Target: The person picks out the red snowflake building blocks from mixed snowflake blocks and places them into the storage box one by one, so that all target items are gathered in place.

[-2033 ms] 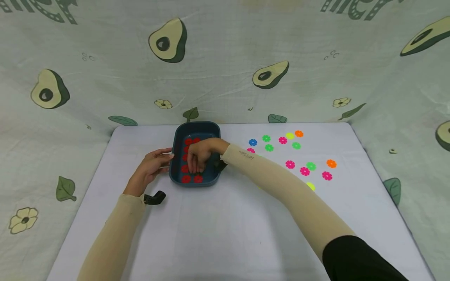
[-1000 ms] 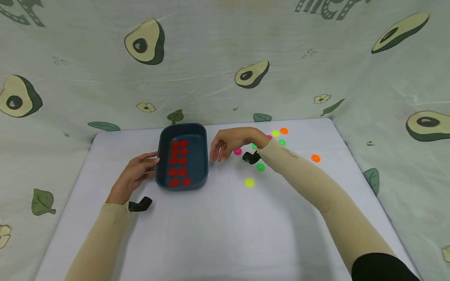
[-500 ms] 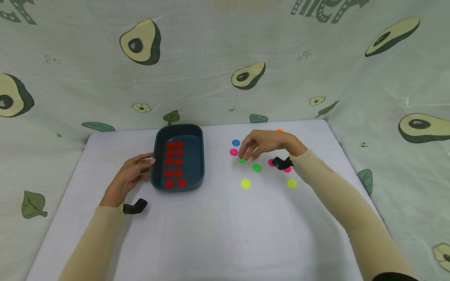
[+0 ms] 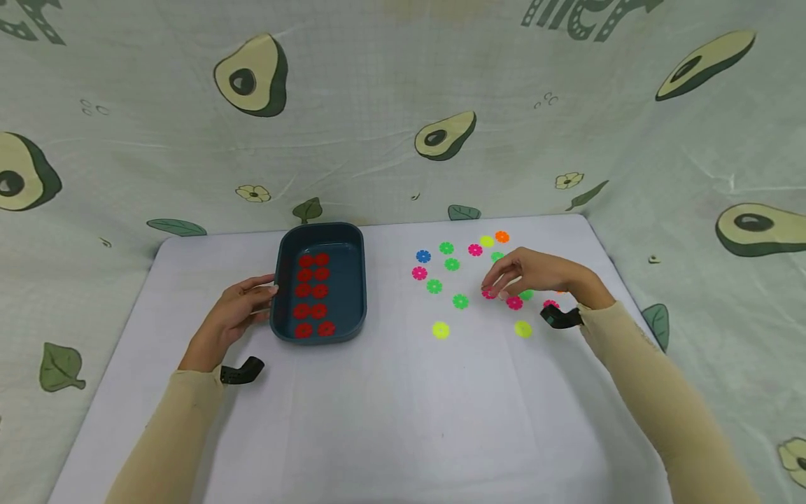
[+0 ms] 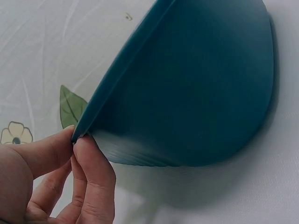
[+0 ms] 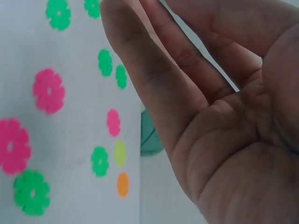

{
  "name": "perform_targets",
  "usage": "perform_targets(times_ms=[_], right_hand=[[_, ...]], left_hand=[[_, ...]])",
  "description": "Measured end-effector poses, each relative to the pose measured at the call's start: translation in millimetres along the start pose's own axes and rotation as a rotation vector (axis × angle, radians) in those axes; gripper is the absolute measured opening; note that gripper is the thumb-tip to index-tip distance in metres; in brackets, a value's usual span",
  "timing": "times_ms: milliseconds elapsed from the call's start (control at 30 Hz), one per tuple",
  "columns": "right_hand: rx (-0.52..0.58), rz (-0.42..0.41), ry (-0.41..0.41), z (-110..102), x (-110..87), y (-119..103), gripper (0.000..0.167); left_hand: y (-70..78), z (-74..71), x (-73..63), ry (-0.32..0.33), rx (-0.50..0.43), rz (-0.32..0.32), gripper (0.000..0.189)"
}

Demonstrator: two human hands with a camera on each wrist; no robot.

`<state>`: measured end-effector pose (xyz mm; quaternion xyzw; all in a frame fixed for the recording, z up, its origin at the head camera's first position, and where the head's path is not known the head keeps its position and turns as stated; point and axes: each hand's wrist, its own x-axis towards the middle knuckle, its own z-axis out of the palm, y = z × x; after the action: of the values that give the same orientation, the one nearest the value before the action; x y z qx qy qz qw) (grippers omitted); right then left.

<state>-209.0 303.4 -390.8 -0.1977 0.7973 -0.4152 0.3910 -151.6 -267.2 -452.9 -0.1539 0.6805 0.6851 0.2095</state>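
A dark blue rectangular bin (image 4: 346, 301) stands at the back left of the white table, with red notched plastic discs (image 4: 319, 290) in two columns along its left part. My left hand (image 4: 234, 315) pinches the bin's rim between thumb and fingers; the left wrist view shows the grip on the rim (image 5: 105, 91) closely. Over the scattered discs on the right hovers my right hand (image 4: 535, 271), fingers loosely bent, fingertips right by a pink disc (image 4: 488, 293). In the right wrist view nothing shows in the palm (image 6: 233, 140), and the fingertips are partly cut off.
Around the right hand lie several flower-shaped discs: green (image 4: 460, 301), yellow (image 4: 441, 330), pink (image 4: 419, 273), orange (image 4: 502, 236) and a blue one (image 4: 423, 256). An avocado-print cloth (image 4: 365, 140) hangs behind the table.
My right hand has come out of the bin and travelled right to the loose discs, uncovering the red ones inside. My left hand stays at the bin's rim. The head view has shifted slightly.
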Motion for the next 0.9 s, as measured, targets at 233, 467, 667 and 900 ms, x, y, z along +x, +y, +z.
perform_targets(times_ms=[233,467,667,900], right_hand=[[0.040,-0.009,0.128,-3.6,-28.0,30.6,0.035],[0.029,-0.012,0.364,1.4,-50.4,54.6,0.038],[-0.057,0.003,0.611,9.1,-62.1,76.9,0.041],[-0.161,-0.053,0.807,12.5,-69.8,100.6,0.048]], left_hand=[[-1.1,-1.5,2.0,-0.013,-0.008,0.003,0.035],[-3.6,-1.1,4.1,-0.012,0.014,0.017,0.046],[-8.2,-0.1,2.2,0.008,0.039,0.048,0.043],[-20.2,-9.0,-1.6,0.001,-0.006,0.170,0.027]])
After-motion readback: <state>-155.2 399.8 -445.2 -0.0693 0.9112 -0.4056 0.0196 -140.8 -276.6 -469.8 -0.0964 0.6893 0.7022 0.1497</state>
